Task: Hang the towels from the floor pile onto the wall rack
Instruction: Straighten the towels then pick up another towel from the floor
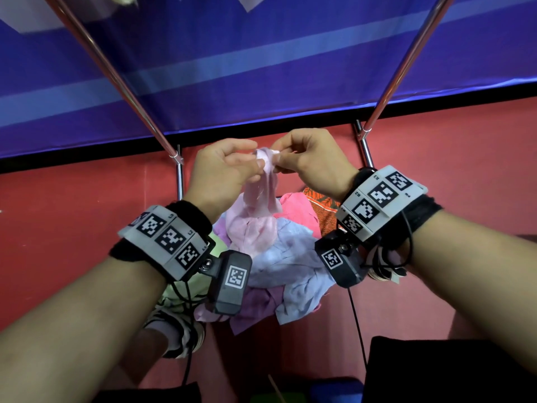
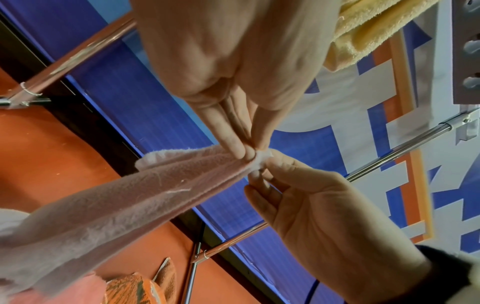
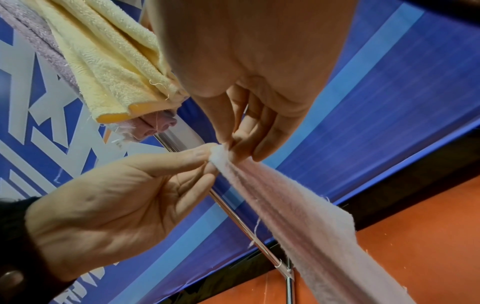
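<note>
Both hands hold a pale pink towel [image 1: 261,199] up over the floor pile [image 1: 290,257]. My left hand [image 1: 252,162] pinches its top corner, and my right hand [image 1: 280,158] pinches the same bunched corner right beside it. The towel hangs down in a narrow twist, its lower end still on the pile. In the left wrist view, the left fingertips [image 2: 241,150] press the white hem against the right hand [image 2: 262,170]. The right wrist view shows the same pinch [image 3: 233,154], the towel [image 3: 298,205] trailing down to the right. Two chrome rack rods [image 1: 122,82] [image 1: 406,68] slant overhead.
The pile holds light blue, pink, green, lilac and orange patterned cloths on a red floor [image 1: 58,213]. A yellow towel [image 3: 103,61] and a lilac one hang on the rack above. A blue banner wall [image 1: 261,53] stands behind. My shoe [image 1: 174,330] is beside the pile.
</note>
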A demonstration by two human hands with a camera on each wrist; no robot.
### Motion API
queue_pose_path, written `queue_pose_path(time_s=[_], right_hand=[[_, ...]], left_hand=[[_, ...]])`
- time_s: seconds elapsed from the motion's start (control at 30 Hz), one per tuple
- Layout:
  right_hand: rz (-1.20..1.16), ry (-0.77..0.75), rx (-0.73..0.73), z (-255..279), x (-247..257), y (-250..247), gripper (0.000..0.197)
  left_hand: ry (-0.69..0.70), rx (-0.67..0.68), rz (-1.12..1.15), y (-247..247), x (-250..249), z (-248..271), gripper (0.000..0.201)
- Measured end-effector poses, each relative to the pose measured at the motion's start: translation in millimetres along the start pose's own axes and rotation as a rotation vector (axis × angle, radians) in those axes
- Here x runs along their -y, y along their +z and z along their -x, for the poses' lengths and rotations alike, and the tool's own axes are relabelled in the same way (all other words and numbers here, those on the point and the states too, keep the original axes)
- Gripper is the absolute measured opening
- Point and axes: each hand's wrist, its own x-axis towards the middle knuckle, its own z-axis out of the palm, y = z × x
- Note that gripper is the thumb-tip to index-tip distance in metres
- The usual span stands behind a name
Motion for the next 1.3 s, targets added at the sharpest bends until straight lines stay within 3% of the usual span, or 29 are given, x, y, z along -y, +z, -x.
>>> queue_pose_path(time_s=[0.23,0.43,0.73,0.97,1.13,1.3], right_hand=[[-0.061,0.036,0.034,3,3,1,0.027],[-0.045,0.038,-0.002,3,4,1,0.024],[0.014,-0.006,-0.074,3,3,3,0.020],[0.025,0.003,-0.019,5,4,3,0.014],[-0.050,0.021,0.068,9,9,2,0.035],[-0.198,0.057,0.141,8,6,3,0.045]], left_hand=[[0.020,-0.062,-0.036,2,4,1,0.019],[0.065,-0.019,-0.090,3,4,3,0.033],[0.088,-0.046,-0.118,4,5,2,0.032],[0.171,-0.042,-0.178,5,6,4,0.039],[0.155,-0.029,-0.157,4,8,3,0.024],[0.162,-0.082,-0.216,1,14,0,0.028]])
